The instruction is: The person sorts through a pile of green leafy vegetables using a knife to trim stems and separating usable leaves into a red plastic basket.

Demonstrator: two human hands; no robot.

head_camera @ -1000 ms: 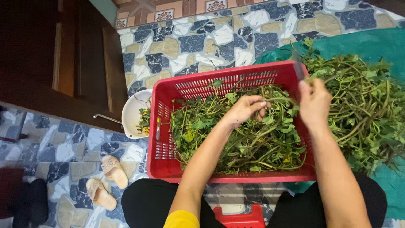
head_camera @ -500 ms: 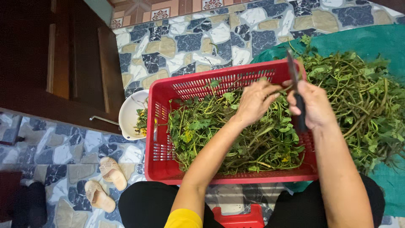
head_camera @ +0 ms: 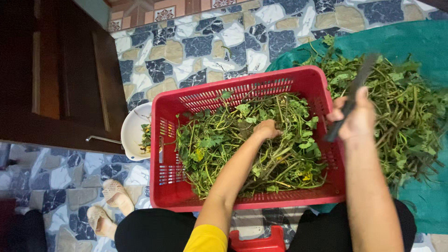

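Hands [head_camera: 266,129] amid basket [head_camera: 242,204] greens [head_camera: 224,140]

The red basket [head_camera: 322,93] is moulded plastic with slotted, lattice-like walls and a faint sheen. The greens [head_camera: 242,140] in it are fibrous stems and matt leaves. The knife [head_camera: 350,100] in the right hand [head_camera: 357,119] looks dark and dull, blurred. The teal sheet [head_camera: 420,42] looks like woven plastic tarpaulin, matt. The floor [head_camera: 210,46] is glossy stone-pattern tile. The white bowl [head_camera: 133,133] is smooth, with a thin metal handle. The door [head_camera: 60,74] is dark varnished wood.
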